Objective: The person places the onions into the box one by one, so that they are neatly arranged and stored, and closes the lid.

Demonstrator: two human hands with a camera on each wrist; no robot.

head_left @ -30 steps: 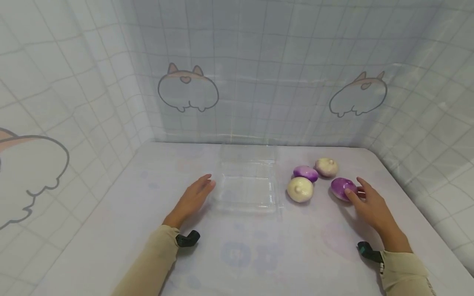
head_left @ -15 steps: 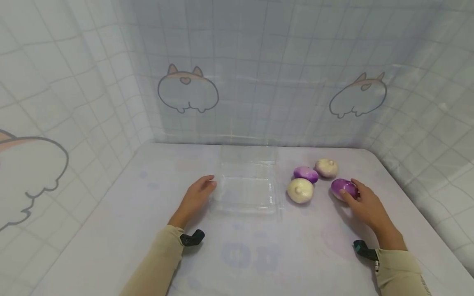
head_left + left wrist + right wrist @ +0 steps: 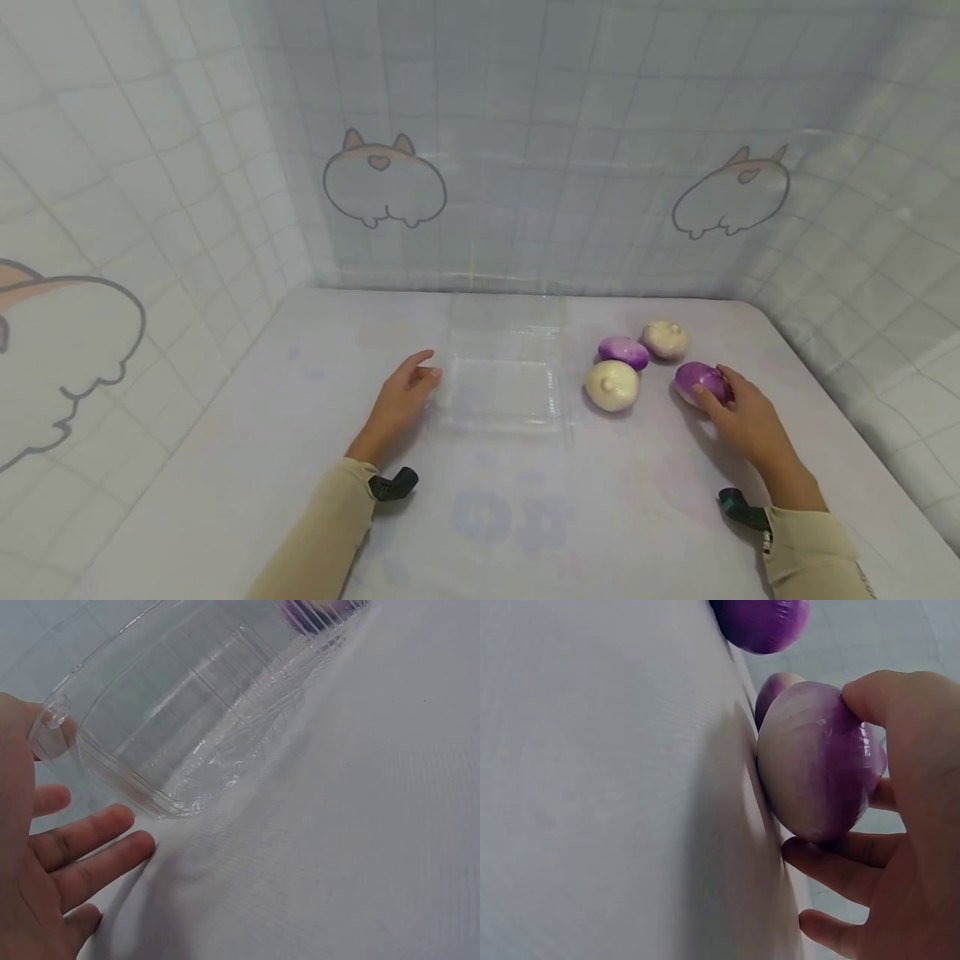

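The glossy purple onion (image 3: 701,384) sits at the right of the table (image 3: 637,500), just in from its edge, with my right hand (image 3: 750,421) on it. From the head view I read its long axis as running crosswise, dipping slightly to the right. In the right wrist view the same body stands tall against the tilted tabletop, its pale side turned toward the lens and its purple end, with a small nub, pointing at my palm. I have it pinched: thumb on one side, fingertips on the other. I can't tell whether its weight is on the table.

Left of it, and apart from it, a pale onion (image 3: 612,386) touches or nearly touches a lilac onion (image 3: 623,353); another whitish onion (image 3: 666,341) lies behind.

Farther left is a clear plastic container (image 3: 498,396), its lid (image 3: 506,315) laid back toward the tiled wall (image 3: 555,167). My left hand (image 3: 396,404) is just beside its left side, fingers apart and gripping nothing; I can't tell if they touch the plastic. Dark cameras (image 3: 393,485) jut from both beige sleeves (image 3: 318,537).
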